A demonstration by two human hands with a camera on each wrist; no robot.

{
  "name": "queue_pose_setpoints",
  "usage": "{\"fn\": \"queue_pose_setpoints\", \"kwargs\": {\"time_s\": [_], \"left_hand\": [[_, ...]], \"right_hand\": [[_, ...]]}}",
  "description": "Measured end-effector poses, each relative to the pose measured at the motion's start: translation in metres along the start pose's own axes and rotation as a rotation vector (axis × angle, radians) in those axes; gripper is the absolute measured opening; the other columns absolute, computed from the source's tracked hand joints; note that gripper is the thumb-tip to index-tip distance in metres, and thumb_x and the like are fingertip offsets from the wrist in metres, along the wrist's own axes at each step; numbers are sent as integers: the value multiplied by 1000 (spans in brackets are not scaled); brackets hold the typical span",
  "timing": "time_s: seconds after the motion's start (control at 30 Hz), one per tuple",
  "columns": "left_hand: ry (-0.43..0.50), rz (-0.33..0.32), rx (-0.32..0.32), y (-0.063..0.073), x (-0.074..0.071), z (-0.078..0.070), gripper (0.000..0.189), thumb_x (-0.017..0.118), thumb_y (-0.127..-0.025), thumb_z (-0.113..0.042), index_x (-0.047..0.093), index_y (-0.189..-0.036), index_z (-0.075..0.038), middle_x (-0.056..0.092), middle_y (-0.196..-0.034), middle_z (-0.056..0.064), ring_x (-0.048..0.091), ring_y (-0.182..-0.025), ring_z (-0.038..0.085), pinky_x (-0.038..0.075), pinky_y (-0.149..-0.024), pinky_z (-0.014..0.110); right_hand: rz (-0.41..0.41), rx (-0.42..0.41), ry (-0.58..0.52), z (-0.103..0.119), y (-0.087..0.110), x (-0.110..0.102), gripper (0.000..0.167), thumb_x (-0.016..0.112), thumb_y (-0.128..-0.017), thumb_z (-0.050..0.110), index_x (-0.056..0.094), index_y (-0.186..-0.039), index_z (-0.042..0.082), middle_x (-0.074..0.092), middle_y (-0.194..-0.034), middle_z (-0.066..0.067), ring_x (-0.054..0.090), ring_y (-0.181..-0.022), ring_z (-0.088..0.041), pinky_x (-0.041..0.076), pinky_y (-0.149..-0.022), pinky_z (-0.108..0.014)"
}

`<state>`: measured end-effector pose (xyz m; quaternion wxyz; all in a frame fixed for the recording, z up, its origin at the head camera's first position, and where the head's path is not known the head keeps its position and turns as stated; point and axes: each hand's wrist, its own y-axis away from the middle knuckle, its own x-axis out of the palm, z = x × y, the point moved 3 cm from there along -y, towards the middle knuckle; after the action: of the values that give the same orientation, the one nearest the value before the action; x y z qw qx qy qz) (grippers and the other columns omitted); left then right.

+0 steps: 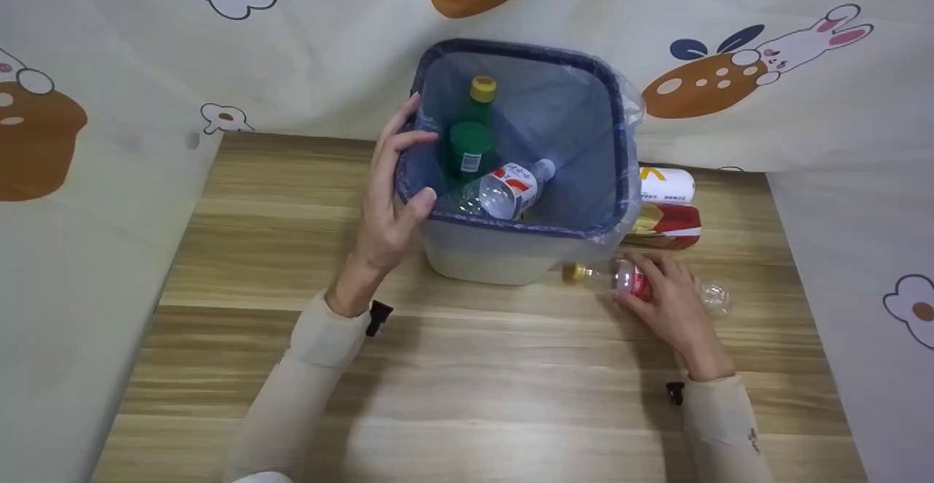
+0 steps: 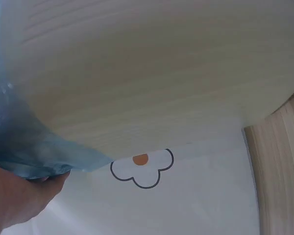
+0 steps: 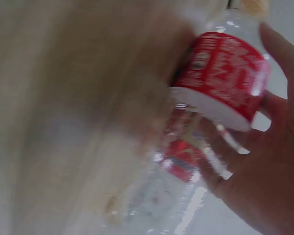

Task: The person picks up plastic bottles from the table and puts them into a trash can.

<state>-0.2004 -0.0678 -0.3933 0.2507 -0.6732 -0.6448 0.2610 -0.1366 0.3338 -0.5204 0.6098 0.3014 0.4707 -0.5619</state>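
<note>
A trash bin (image 1: 474,253) with a translucent bluish liner bag (image 1: 576,176) stands at the centre. My left hand (image 1: 387,198) grips its left rim, fingers and thumb bent over the edge; in the left wrist view part of that hand (image 2: 29,196) touches the bag. Inside lie a green bottle (image 1: 471,144) with a yellow cap and a clear bottle (image 1: 503,190) with a white-and-red label. Right of the bin, my right hand (image 1: 671,304) holds a clear plastic bottle (image 3: 220,73) with a red label and yellow cap, lying on its side; its fingers go round it.
Beside the bin's right wall lie a white can (image 1: 668,185) and a red-and-gold container (image 1: 668,226), each partly hidden by the bin. All stand on a wood-grain surface (image 1: 467,381). A printed curtain (image 1: 321,52) hangs behind and at both sides.
</note>
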Motion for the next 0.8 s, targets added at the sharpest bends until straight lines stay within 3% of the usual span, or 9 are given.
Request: {"fn": "queue_pose_setpoints", "kwargs": {"time_s": [0.1, 0.17, 0.33, 0.47, 0.6, 0.8], "left_hand": [[12, -26, -1, 2, 1, 2, 49, 51, -85, -33, 55, -124, -3, 31, -157, 14, 25, -147, 29, 16, -120, 46], [10, -38, 1, 3, 2, 3, 49, 51, -84, -32, 55, -123, -4, 31, -157, 14, 26, -147, 29, 17, -120, 46], [-20, -60, 15, 5, 3, 4, 54, 50, -90, -46, 54, -123, -4, 34, -155, 14, 29, -145, 30, 19, -119, 47], [-39, -69, 23, 5, 4, 5, 64, 47, -92, -58, 52, -122, -2, 36, -154, 13, 29, -145, 29, 19, -119, 47], [-51, -80, 38, 4, 4, 5, 70, 46, -92, -63, 52, -120, 0, 38, -153, 15, 32, -144, 29, 21, -118, 48], [-55, -87, 58, 3, 5, 7, 71, 46, -92, -65, 52, -118, 0, 39, -151, 15, 34, -143, 30, 22, -118, 48]], "right_hand": [[8, 18, -31, -4, 0, 5, 69, 84, -80, 34, 57, -138, 8, 54, -131, -21, 46, -123, -46, 25, -102, -66], [5, 19, -36, -5, 0, 6, 69, 83, -80, 36, 57, -138, 9, 54, -131, -20, 45, -123, -46, 24, -102, -66], [0, 20, -53, -6, -1, 7, 69, 85, -78, 33, 57, -138, 11, 54, -129, -19, 45, -122, -45, 23, -102, -66], [-2, 24, -26, -6, -2, 7, 77, 91, -71, 28, 57, -137, 12, 55, -126, -20, 46, -119, -46, 23, -101, -67], [3, 26, 4, -5, -6, 8, 81, 94, -66, 25, 56, -136, 11, 54, -123, -22, 46, -117, -47, 24, -100, -68], [55, 48, 10, -8, -10, 8, 79, 93, -68, 29, 55, -134, 8, 54, -125, -25, 45, -117, -48, 25, -98, -65]]}}
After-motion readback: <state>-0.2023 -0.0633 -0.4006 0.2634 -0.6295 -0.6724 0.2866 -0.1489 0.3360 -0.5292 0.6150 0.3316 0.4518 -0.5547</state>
